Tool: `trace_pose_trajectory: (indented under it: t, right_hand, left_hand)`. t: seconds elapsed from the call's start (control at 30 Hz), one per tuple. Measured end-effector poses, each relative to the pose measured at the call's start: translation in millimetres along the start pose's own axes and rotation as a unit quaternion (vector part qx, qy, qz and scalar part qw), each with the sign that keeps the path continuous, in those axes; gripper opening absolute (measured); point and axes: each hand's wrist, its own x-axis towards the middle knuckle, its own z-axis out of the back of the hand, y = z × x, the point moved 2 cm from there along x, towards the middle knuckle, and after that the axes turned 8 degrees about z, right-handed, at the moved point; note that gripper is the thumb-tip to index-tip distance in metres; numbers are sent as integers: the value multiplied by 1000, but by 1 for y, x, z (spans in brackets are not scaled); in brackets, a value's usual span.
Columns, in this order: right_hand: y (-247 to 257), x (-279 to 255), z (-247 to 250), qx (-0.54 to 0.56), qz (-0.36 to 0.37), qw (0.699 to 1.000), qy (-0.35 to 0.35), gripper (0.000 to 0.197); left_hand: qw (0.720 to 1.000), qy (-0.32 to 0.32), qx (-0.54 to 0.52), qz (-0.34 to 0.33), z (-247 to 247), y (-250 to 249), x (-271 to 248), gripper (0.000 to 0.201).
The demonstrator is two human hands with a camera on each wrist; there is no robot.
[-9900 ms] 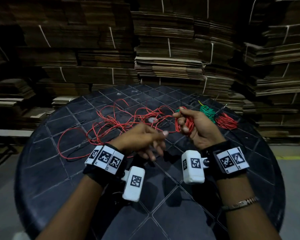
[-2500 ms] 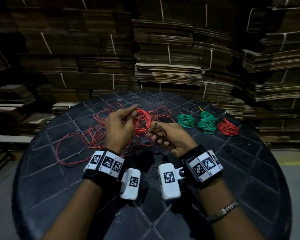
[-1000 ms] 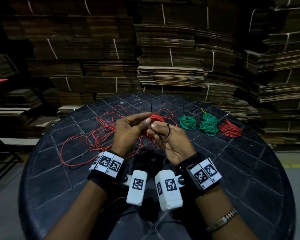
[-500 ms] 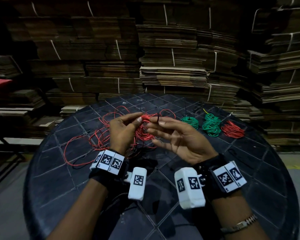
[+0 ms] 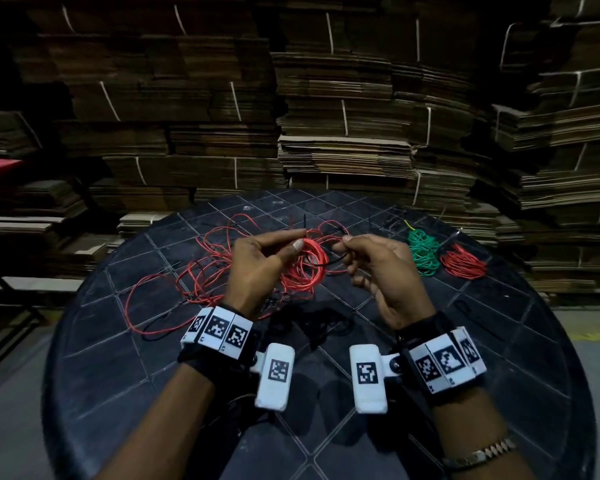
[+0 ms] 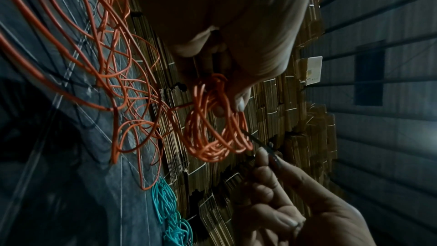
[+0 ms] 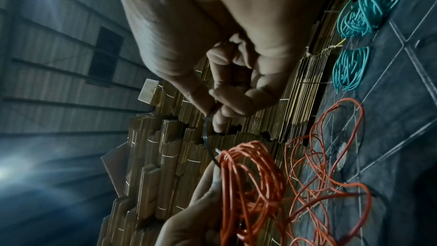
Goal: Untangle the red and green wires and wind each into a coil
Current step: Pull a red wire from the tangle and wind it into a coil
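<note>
Up above the table (image 5: 125, 358), the left hand (image 5: 257, 268) pinches a red wire coil (image 5: 305, 268) while the right hand (image 5: 381, 271) pinches a thin black tie (image 7: 208, 137) beside it.

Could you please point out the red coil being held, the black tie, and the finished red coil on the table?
held red coil (image 5: 303, 268), head view, lower loops.
black tie (image 7: 206, 134), right wrist view, mid-strand.
finished red coil (image 5: 462, 264), head view, centre.

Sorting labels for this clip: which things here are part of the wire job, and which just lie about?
Job:
red coil in left hand
black tie in right hand
loose red wire
finished green coils
finished red coil

Lying about:
cardboard stacks
</note>
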Motion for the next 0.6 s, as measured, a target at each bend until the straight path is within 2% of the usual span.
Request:
trace_pose_trajectory:
  t: [0.2,0.4,0.6]
  right_hand:
    - [-2,-1,-2,-18,-3,1000,-16,19]
    - [-3,-3,-8,1,-28,1000,-8,20]
    - [-4,-2,-9,49,-34,998,-17,23]
  left_hand:
    - [999,39,-9,20,-8,2,-4,40]
    - [996,59,61,14,-10,6,-3,30]
    - [995,63,83,5,-12,5,-4,29]
